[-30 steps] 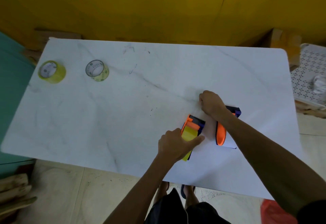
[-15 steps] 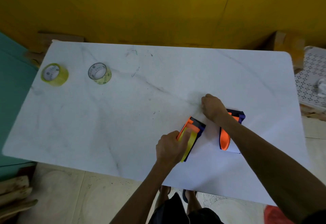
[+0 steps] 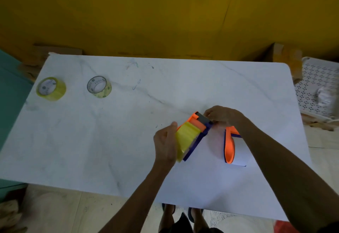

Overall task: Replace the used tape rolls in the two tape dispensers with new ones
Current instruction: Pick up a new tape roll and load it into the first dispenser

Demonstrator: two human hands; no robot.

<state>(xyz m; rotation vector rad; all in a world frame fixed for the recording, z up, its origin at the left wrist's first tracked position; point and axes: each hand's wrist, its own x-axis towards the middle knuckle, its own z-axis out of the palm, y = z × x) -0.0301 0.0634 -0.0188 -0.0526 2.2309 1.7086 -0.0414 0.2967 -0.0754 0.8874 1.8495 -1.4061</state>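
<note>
Left hand (image 3: 165, 141) gripping the dispenser (image 3: 194, 135) by its yellow roll side, long axis running up-right, right hand (image 3: 222, 116) fingers pinching its far cutter end.

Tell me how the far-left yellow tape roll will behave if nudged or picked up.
The yellow tape roll lies flat on the table, so it would probably slide, not roll. Thickly wound, it likely feels stiff and fairly heavy for its size.

A white marble-patterned table (image 3: 183, 89) carries two yellow tape rolls (image 3: 51, 89) (image 3: 99, 86) at upper left and an orange dispenser (image 3: 230, 147) at right of centre.
</note>
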